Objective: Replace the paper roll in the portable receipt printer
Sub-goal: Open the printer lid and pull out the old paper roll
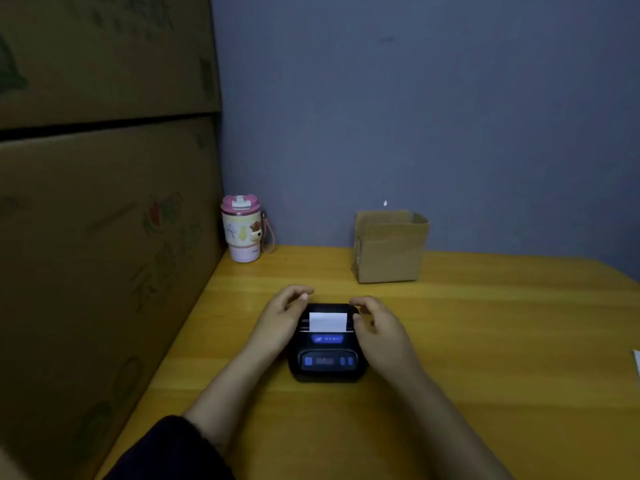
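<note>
Dark sleeve (166, 448) covers the left forearm at the bottom edge of the view; the right forearm is bare. Both arms reach forward over a yellow wooden table (485, 341) to a small black printer (327, 355), which sits flat on the table near the middle of the view, control panel facing the person. Blue-lit buttons show on its front, and a blue label sits above them. A short strip of white paper (328, 322) stands up out of the slot on top of the printer.

Left hand (282, 317) rests against the printer's left side, fingers loosely curled over the rear left corner; whether it grips the casing cannot be told. Right hand (375, 327) lies against the right side, fingers half curled above the rear right corner, thumb close to the paper's edge. Neither hand holds a loose object.

Beyond the printer, a small open cardboard box (389, 245) stands upright against the blue-grey wall (415, 98), well apart from the printer. To the left rear, in the corner, stands a pink-lidded cup (241, 230) with a cartoon print and a strap. Large cardboard cartons (104, 202), stacked, line the table's left edge. A white scrap (636, 362) shows at the far right edge.
</note>
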